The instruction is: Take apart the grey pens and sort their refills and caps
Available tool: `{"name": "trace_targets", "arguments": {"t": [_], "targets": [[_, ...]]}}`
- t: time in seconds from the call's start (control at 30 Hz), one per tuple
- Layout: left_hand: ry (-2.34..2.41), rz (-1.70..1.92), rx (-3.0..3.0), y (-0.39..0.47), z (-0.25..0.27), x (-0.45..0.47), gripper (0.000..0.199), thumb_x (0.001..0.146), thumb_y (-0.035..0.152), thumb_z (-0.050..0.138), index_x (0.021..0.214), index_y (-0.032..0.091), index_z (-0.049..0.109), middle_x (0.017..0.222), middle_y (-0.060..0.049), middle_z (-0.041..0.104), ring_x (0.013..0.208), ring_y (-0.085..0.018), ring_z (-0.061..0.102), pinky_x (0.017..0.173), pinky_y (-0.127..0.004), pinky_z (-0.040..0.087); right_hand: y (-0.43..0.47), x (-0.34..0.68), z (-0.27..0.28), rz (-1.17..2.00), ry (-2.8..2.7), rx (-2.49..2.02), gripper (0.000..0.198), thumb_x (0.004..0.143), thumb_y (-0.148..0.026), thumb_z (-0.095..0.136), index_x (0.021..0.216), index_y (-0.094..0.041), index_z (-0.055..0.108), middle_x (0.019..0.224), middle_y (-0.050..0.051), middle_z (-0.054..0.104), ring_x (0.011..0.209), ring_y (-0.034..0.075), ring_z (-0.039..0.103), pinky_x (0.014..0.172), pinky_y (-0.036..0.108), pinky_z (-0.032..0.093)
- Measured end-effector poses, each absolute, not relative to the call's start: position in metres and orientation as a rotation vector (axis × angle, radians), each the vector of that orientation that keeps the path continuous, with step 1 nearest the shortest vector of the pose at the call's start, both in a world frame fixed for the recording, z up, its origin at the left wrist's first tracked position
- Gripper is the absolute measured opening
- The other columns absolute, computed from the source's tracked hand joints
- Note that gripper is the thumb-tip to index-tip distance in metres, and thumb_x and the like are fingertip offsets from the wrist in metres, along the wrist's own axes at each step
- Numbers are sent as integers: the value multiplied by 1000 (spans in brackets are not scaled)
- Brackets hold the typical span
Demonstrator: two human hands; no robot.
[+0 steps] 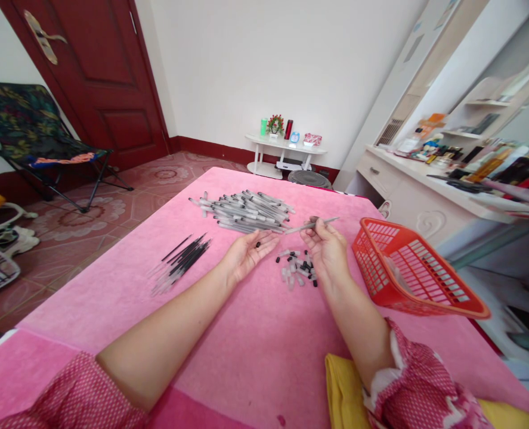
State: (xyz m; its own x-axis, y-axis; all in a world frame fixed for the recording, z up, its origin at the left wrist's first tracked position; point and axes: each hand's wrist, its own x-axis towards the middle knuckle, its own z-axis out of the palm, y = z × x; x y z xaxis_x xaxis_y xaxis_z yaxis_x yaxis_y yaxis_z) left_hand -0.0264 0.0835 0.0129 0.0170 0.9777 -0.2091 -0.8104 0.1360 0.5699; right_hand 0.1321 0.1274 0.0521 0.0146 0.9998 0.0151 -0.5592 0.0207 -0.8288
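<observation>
On pink cloth (246,339), pens (248,210); beyond, white wall (246,65).

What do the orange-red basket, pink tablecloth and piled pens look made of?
Orange-red basket: probably moulded plastic, slightly glossy, with lattice walls.
Pink tablecloth: matte fabric, perhaps plush, judging by its soft, mottled surface.
Piled pens: likely frosted plastic, given hazy grey, translucent-looking barrels.

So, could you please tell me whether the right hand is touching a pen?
Touching: the head view shows the right hand gripping a grey pen, whose ends stick out on either side of it.
</observation>
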Motion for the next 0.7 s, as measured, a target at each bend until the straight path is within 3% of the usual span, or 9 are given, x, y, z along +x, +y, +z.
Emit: {"name": "trace_targets", "arguments": {"t": [0.1,0.17,0.27,0.33,0.4,0.57,0.7], "targets": [[677,1401,346,83,19,-31,26,87,21,41,91,5,60,96,-17,65,86,-20,64,77,-29,53,128,132,52,1415,-762,-764,11,71,-22,66,77,-13,64,69,1,65,53,5,55,60,20,53],[791,1372,387,83,25,-38,27,87,24,41,88,7,62,83,-13,66,69,-14,64,61,-24,53,128,132,52,1419,-760,-767,10,71,-21,65,77,-13,64,69,2,65,52,6,55,59,21,53],[972,1383,514,81,35,-53,28,86,27,45,72,9,61,55,-2,54,41,-5,47,35,-13,35,129,132,51,1432,-757,-765,10,71,-20,65,77,-12,64,68,2,65,51,6,55,58,21,53],[1034,1413,590,79,39,-65,31,85,30,47,64,9,58,47,2,43,34,-3,36,30,-13,22,129,131,51,1441,-757,-760,10,71,-20,65,77,-12,64,67,2,65,51,6,54,57,20,53],[1067,1433,583,75,41,-73,33,85,30,47,63,9,57,47,2,42,34,-3,34,30,-13,21,129,131,51,1444,-758,-759,10,71,-20,65,76,-12,64,67,2,65,50,6,54,56,20,52],[1008,1417,288,69,38,-54,32,89,26,39,68,10,57,59,-5,55,51,-8,52,51,-18,46,128,132,58,1416,-788,-750,12,69,-22,67,76,-13,64,66,1,64,51,5,54,55,19,51],[917,1385,223,75,42,-10,34,88,37,39,73,12,56,72,-10,60,67,-14,59,65,-25,49,127,136,66,1361,-827,-718,15,68,-24,68,76,-13,64,68,1,64,51,5,53,55,19,51]]}}
